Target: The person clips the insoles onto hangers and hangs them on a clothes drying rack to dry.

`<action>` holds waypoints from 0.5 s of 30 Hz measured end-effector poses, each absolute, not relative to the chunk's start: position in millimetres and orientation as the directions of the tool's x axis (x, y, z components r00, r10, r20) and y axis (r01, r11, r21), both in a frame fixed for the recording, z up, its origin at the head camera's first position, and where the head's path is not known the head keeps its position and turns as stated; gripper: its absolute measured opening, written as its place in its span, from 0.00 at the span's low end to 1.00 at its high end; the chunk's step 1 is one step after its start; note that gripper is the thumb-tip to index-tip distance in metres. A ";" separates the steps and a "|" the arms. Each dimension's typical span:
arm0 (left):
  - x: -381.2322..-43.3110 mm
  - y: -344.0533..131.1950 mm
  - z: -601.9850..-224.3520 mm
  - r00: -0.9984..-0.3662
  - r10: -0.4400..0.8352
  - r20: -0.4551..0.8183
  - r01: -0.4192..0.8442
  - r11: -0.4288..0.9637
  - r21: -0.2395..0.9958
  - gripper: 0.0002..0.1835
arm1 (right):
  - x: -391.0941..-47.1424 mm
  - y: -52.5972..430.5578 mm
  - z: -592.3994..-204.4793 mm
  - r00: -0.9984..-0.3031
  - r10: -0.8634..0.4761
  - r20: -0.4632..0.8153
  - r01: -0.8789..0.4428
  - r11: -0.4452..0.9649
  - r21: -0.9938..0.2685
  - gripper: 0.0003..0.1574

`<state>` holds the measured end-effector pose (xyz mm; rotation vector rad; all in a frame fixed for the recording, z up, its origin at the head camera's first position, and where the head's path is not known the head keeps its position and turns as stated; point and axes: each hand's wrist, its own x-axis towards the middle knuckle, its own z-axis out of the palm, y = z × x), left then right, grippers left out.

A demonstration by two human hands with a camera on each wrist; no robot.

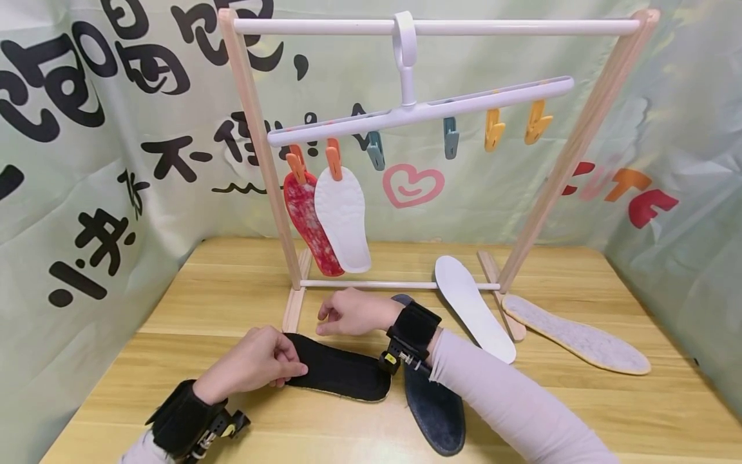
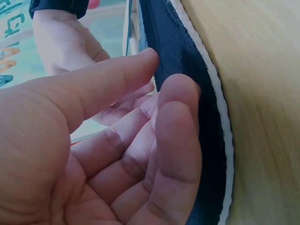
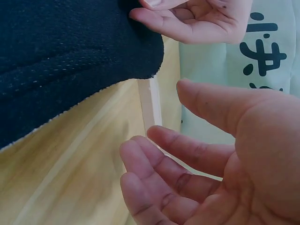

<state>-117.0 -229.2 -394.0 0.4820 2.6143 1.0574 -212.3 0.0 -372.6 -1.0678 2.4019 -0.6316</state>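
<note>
A black insole with a pale edge lies across the front of the wooden table. My left hand is at its left end, thumb and fingers right over the black surface. In the left wrist view the thumb and the nearest fingertip stand apart, with the insole behind them. My right hand hovers just beyond the insole, its fingers loosely bent around nothing. In the right wrist view this hand is below the insole's rounded end. A dark grey insole lies partly under the right forearm.
Behind stands a wooden rack with a tilted white hanger. Orange clips hold a red insole and a white insole; blue and yellow clips hang bare. Another white insole and a grey insole lie right.
</note>
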 end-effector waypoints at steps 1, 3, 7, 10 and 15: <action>-117.0 -229.2 -394.1 -0.905 0.406 -0.127 0.203 0.675 0.709 0.16 | -212.4 -0.6 -373.7 -0.607 -0.767 -0.206 -0.569 0.601 -0.562 0.20; -117.1 -229.1 -394.1 -0.906 0.403 -0.126 0.205 0.681 0.703 0.16 | -212.3 -1.6 -375.2 -0.602 -0.768 -0.220 -0.565 0.604 -0.562 0.18; -117.0 -230.0 -394.4 -0.907 0.400 -0.130 0.208 0.695 0.689 0.17 | -211.5 -4.3 -378.3 -0.592 -0.771 -0.233 -0.570 0.606 -0.556 0.13; -116.1 -230.6 -394.9 -0.903 0.408 -0.137 0.210 0.697 0.686 0.18 | -210.8 -5.9 -380.7 -0.587 -0.775 -0.235 -0.574 0.603 -0.554 0.12; -114.9 -230.5 -395.3 -0.894 0.422 -0.152 0.206 0.688 0.696 0.19 | -210.7 -8.5 -383.3 -0.577 -0.782 -0.237 -0.584 0.598 -0.549 0.12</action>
